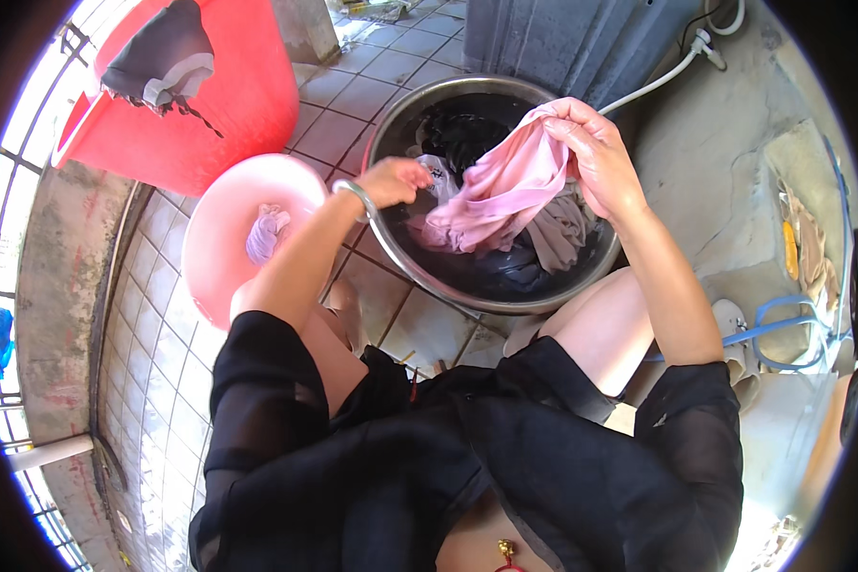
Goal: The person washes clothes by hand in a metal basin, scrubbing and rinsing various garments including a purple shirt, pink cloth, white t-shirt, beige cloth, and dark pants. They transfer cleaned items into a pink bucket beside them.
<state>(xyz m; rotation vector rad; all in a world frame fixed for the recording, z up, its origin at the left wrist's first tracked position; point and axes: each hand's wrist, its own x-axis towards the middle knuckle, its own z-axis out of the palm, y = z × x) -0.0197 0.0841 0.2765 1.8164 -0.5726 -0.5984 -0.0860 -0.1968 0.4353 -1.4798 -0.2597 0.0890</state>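
My right hand [597,154] grips a wet pink garment [500,186] by its upper end, above a round metal basin [429,289]. The garment's lower end hangs into the basin. At the basin's left side is my left hand [397,182], slightly blurred, with its fingers curled and nothing visible in them; a pale bangle [354,196] circles the wrist. Dark water fills the basin. In it lie a black cloth [465,136], a grey-brown cloth [561,225], a dark blue cloth [515,268] and a whitish piece with printing [440,175].
A pink plastic basin [214,243] on the left holds a small lilac cloth [264,232]. Behind it, a red tub [250,93] has a dark grey cloth [171,50] over its rim. A grey ribbed panel [572,43] stands behind the metal basin. A blue hose [779,329] coils at right.
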